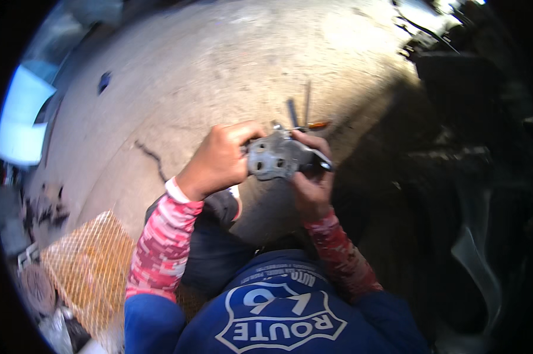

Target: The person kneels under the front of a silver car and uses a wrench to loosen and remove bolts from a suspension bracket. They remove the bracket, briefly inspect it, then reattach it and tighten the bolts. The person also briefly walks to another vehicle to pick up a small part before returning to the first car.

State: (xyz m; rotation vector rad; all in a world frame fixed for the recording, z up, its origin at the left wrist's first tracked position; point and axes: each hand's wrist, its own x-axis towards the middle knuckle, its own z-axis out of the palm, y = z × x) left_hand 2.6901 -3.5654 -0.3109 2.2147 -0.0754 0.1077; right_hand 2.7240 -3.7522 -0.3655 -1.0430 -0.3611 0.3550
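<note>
A grey metal bracket point(269, 158) with several holes and a dark curved part at its right is held up over the floor at the centre. My left hand point(216, 159) has its fingers closed on the bracket's left end. My right hand point(311, 174) grips the other end, thumb and fingers around the dark part. On the floor just beyond the bracket lie a dark bar point(291, 112), a thin rod point(308, 100) and an orange-handled tool point(318, 124), partly hidden behind what I hold.
Concrete floor point(219, 59) carries a dark strip point(149, 154) and a small dark object point(104, 82). At lower left are a wire mesh panel point(89, 265), a rusty round piece point(36, 286) and scrap. Dark bulky objects point(467, 88) fill the right; white sheets point(24, 112) stand far left.
</note>
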